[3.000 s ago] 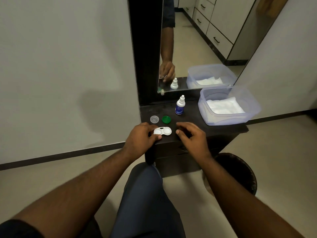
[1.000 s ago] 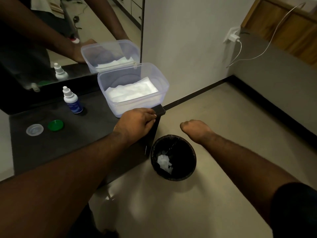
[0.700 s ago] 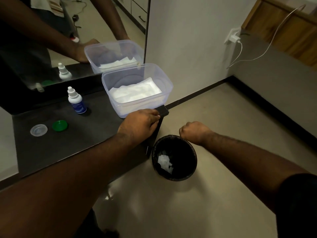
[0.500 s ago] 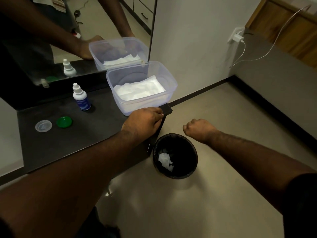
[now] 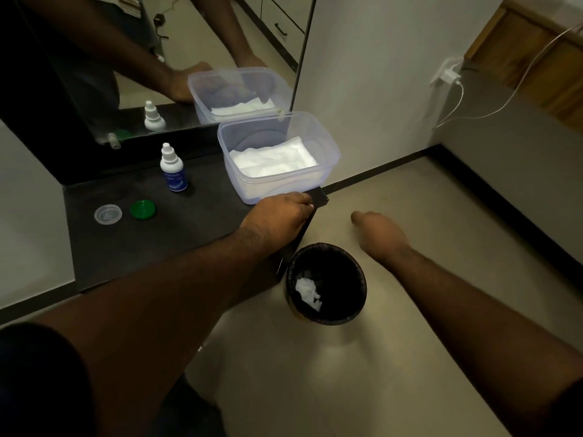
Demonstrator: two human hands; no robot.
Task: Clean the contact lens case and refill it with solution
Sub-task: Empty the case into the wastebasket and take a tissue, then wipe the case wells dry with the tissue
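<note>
Two loose caps, a clear cap (image 5: 108,213) and a green cap (image 5: 142,209), lie side by side at the left of the dark table (image 5: 189,234). A small solution bottle (image 5: 173,171) stands upright behind them, towards the upper middle of the frame. Right of the bottle a clear plastic tub (image 5: 328,143) holding white tissues (image 5: 273,159) sits at the table's far right corner. The left hand (image 5: 277,216) rests just in front of the tub on that corner, knuckles up and fingers curled under. A small white sliver shows at its fingertips, and I take this to be the lens case (image 5: 311,204), since no case lies in the open on the table. Most of it is hidden, so its long axis cannot be read. Below and right of that hand, in the lower middle of the frame, a black bin (image 5: 362,279) stands on the floor against the table's side, with a crumpled white wad (image 5: 307,291) inside. The right hand (image 5: 383,233) hangs over bare floor just beyond the bin's far rim. It points towards the upper left and is blurred, and I cannot tell whether its fingers are bunched or relaxed. The coming move turns on one relation: the case sits at the table's edge, up and left of the bin's mouth. The left hand, which has it, is the nearer one to tip it there or to carry it back left towards the bottle.
</note>
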